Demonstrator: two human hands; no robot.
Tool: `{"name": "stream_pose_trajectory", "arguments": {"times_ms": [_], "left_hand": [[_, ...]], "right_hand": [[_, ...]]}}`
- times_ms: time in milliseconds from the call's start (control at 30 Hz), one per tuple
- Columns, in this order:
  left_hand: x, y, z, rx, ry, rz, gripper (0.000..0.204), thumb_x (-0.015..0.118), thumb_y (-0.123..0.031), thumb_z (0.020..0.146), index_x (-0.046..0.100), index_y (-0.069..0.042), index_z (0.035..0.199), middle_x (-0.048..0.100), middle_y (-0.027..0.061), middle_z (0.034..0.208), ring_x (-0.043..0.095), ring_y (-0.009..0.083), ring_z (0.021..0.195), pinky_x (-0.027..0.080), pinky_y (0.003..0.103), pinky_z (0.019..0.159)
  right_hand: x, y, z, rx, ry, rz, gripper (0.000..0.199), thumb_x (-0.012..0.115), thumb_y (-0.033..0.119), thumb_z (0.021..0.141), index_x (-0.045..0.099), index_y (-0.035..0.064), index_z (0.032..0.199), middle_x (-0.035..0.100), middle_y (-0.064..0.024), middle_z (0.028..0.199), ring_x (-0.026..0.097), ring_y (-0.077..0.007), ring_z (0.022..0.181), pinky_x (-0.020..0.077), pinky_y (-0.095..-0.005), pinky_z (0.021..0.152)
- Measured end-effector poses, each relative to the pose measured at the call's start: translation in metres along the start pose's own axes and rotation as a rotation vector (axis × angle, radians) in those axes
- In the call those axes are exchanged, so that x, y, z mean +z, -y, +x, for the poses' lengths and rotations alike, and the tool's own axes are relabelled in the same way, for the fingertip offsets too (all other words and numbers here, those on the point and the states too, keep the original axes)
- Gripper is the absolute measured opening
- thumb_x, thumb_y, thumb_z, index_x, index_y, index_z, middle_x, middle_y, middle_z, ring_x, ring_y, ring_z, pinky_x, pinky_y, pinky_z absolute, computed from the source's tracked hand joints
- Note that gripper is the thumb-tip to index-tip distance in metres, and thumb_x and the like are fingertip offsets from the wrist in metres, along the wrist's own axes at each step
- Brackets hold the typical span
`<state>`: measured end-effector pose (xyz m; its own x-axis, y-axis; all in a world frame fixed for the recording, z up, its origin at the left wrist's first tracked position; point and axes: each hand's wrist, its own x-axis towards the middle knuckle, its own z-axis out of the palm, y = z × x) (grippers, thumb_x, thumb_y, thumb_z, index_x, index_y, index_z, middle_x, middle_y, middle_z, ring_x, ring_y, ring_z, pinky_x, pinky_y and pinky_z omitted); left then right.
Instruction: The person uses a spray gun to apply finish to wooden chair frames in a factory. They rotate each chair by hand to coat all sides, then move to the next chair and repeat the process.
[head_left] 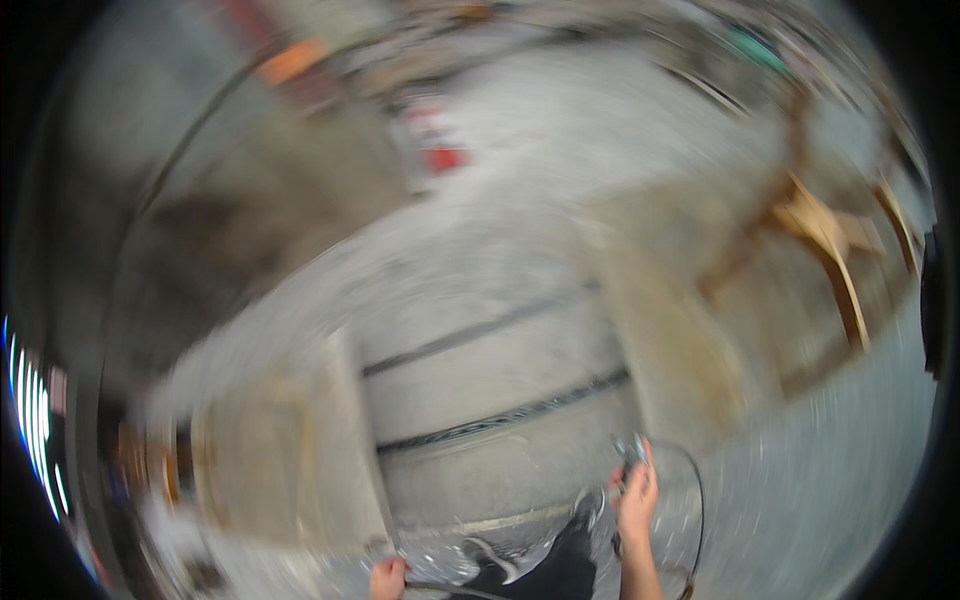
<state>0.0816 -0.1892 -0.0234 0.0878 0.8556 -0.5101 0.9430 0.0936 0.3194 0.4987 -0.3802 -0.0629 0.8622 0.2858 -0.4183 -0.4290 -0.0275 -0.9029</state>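
A: Where's the tool?

B: The tool [630, 452] is low, right of centre; call that the clock's middle. The right hand [638, 498] has its fingers curled around it.

A: And the other hand?

B: The left hand [388, 578], at eight o'clock by the lower edge, grips a hose [440, 587]. A dark loop [702, 500] hangs from three to five o'clock; whether the two join, I cannot tell.

A: How far along is the work?

B: As I judge it, tool and hose are taken up, but the tool touches no workpiece. Nothing shows as finished, and blur hides any surface change. What is left, I can't say.

A: Count the rest, outward.

B: Two shoes [590, 508], between seven and eight. Two dark strips [510, 415] across the floor, between nine and ten. Two pale boards, one at nine [250, 470], one at one [680, 350]. One wooden frame [825, 230] between one and two, with another curved piece [897, 220] past it, perhaps separate. One red-and-white thing [437, 145] at eleven, too smeared to name.
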Motion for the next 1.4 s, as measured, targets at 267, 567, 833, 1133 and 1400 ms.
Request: {"name": "stream_pose_trajectory", "arguments": {"times_ms": [267,567,833,1133,1400], "left_hand": [[-0.043,0.117,-0.094,-0.085,-0.239,-0.658,0.043,0.054,-0.039,0.098,0.074,-0.002,0.093,0.069,0.0223,0.077,0.069,0.0351,0.075,0.052,0.044,0.072],[-0.139,0.328,-0.203,-0.347,-0.666,-0.992,0.043,0.053,-0.038,0.100,0.074,0.000,0.093,0.061,0.0168,0.063,0.063,0.0225,0.063,0.048,0.040,0.063],[-0.195,0.432,-0.228,-0.441,-0.549,-1.129,0.035,0.063,-0.035,0.099,0.073,-0.002,0.102,0.060,0.0042,0.065,0.054,0.0123,0.061,0.045,0.032,0.058],[-0.301,0.560,-0.133,-0.289,-0.336,-1.168,0.027,0.062,-0.029,0.101,0.073,-0.005,0.110,0.060,0.0005,0.070,0.055,0.0091,0.065,0.045,0.028,0.058],[-0.529,0.632,-0.077,0.130,-1.307,-0.408,0.034,0.073,-0.009,0.086,0.070,-0.007,0.119,0.066,0.0123,0.120,0.062,0.0330,0.113,0.048,0.042,0.097]], "right_hand": [[0.158,0.018,-0.130,0.171,0.739,-0.357,0.018,0.069,0.019,0.095,0.067,0.0033,0.105,0.066,-0.0059,0.084,0.063,-0.0150,0.070,0.0535,-0.0300,0.061],[0.380,-0.032,-0.425,0.529,1.582,-0.606,0.062,0.040,0.057,0.105,0.048,0.0031,0.135,0.070,-0.0183,0.109,0.067,-0.0224,0.069,0.0503,-0.0289,0.051],[0.469,-0.080,-0.578,0.367,1.709,-0.734,0.052,0.039,0.052,0.108,0.056,0.0044,0.120,0.065,-0.0112,0.089,0.050,-0.0125,0.051,0.0408,-0.0273,0.044],[0.648,-0.151,-0.689,0.948,1.788,-0.471,0.044,0.040,0.048,0.109,0.058,0.0078,0.109,0.066,-0.0110,0.087,0.054,-0.0149,0.058,0.0397,-0.0250,0.048],[0.776,-0.185,-0.869,0.149,2.200,-0.925,0.023,0.055,0.029,0.105,0.059,0.0060,0.106,0.067,-0.0062,0.086,0.057,-0.0098,0.061,0.0412,-0.0230,0.050]]}}
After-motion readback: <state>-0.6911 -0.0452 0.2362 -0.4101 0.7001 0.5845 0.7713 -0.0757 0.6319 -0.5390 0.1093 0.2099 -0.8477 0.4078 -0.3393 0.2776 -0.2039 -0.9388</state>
